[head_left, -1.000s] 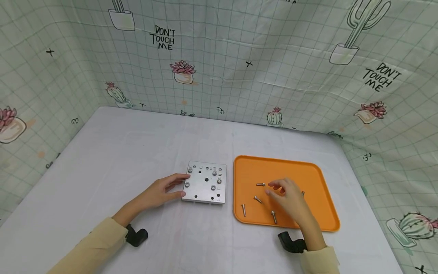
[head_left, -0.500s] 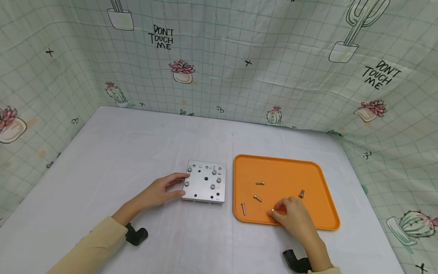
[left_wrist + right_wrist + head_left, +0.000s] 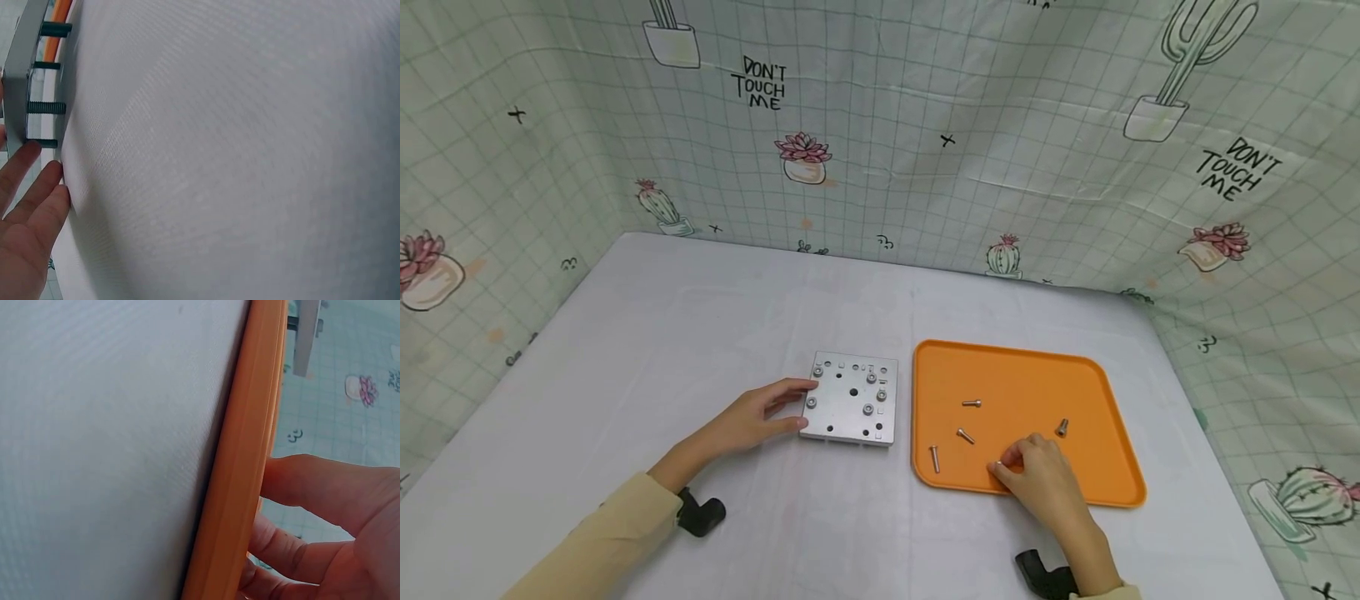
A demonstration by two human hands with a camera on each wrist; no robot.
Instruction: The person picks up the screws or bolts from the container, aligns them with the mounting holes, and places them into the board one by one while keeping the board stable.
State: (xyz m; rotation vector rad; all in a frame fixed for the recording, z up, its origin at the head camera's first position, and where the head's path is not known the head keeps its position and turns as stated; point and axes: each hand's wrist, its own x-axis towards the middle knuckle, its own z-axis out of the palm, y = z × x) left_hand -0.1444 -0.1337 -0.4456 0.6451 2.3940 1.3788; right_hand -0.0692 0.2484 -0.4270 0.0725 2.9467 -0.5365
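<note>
We see the right hand (image 3: 1045, 482) at the lower right of the frame, thumb and forefinger pinched together on a screw (image 3: 999, 463), of which only a small bit shows at the fingertips. It is just inside the near edge of an orange tray (image 3: 1022, 375), where four other screws (image 3: 966, 436) lie loose, three to its left and one at its upper right. Near the centre of the frame we have the left hand (image 3: 747, 423), loosely spread, fingertips resting at the left edge of a metal plate (image 3: 842, 417). Five bolts (image 3: 868, 409) stand in that plate, and the left wrist view lets us see threaded ends (image 3: 47, 107) beneath it. Under it all is white cloth (image 3: 700, 325), with a cactus-printed curtain (image 3: 880, 108) across the top.
</note>
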